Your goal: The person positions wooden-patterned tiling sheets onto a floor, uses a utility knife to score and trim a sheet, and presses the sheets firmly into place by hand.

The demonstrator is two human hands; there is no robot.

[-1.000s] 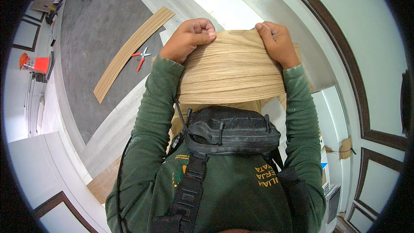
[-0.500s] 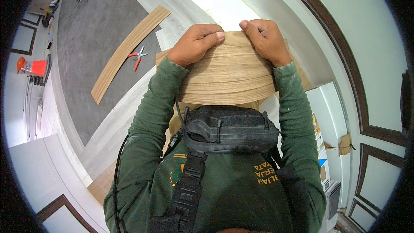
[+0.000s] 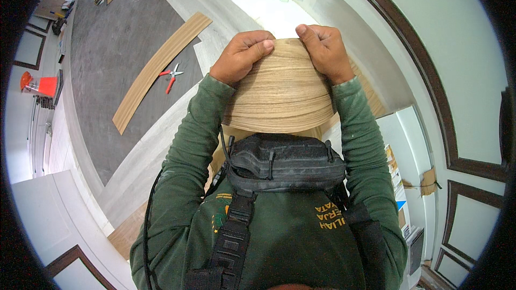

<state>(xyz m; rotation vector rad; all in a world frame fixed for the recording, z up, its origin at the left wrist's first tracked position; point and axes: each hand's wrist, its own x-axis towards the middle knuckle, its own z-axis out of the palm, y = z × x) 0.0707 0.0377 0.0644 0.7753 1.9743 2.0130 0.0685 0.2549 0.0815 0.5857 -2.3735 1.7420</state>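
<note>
Between both fists I hold a wood-grain floor plank (image 3: 282, 88) in front of my body. My left hand (image 3: 243, 55) is closed on its far left edge, the thumb lying along the top. My right hand (image 3: 325, 52) grips the far right edge, thumb also uppermost. The plank spans the space between my forearms, and its near edge lies just beyond the black pouch (image 3: 285, 162) on my chest. Fingers beneath the plank are hidden.
Left on the dark grey floor (image 3: 129, 43) lie another wood-grain plank (image 3: 156, 70) and red-handled pruning shears (image 3: 171, 78). Pale grey planks (image 3: 161, 123) run diagonally beside it. A panelled wall (image 3: 430, 48) with brown trim rises at right, a red-orange lamp (image 3: 40, 83) stands far left.
The visible plank between my hands looks narrower, and my hands are slightly closer together. The view has shifted slightly. My grip stays on.
</note>
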